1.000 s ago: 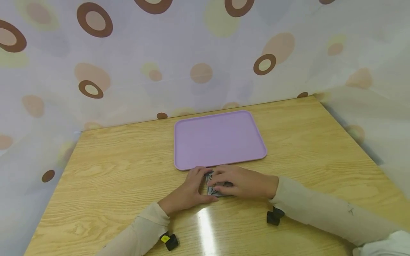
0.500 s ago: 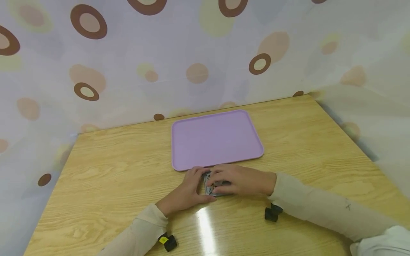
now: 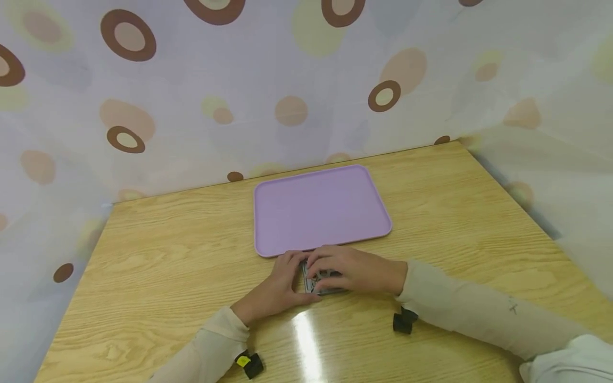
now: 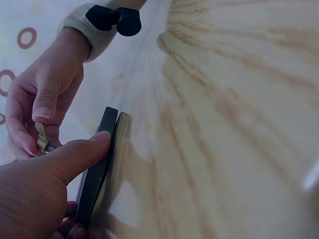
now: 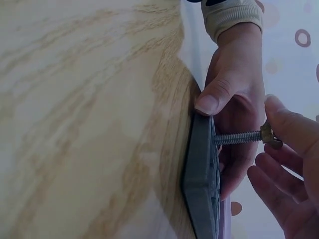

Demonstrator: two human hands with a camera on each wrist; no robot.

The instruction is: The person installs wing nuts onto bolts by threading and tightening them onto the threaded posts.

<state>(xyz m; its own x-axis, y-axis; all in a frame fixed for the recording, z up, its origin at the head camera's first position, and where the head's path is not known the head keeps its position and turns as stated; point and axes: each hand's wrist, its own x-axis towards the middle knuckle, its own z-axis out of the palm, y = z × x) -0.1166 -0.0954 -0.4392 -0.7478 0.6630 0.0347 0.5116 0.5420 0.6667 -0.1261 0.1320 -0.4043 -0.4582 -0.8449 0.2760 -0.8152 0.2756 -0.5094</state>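
A grey rectangular plate (image 5: 199,179) lies on the wooden table, just in front of the tray. From its face rises a threaded bolt (image 5: 239,138) with a brass-coloured wing nut (image 5: 268,133) at the upper end. My left hand (image 3: 275,291) grips the plate by opposite edges, thumb on the near side and fingers on the far side. With thumb and fingers around the wing nut, my right hand (image 3: 356,270) pinches it above the plate. In the head view the right hand hides much of the plate and the nut.
A lilac tray (image 3: 321,210) lies flat behind the hands, its near edge close to the fingers. The wooden table (image 3: 158,266) reaches out on both sides. A curtain (image 3: 258,69) with round prints hangs along the back and sides.
The right hand's fingers shift slightly about the wing nut. My left hand keeps its grip on the plate. The head view drifts a little, sliding the scene leftward.
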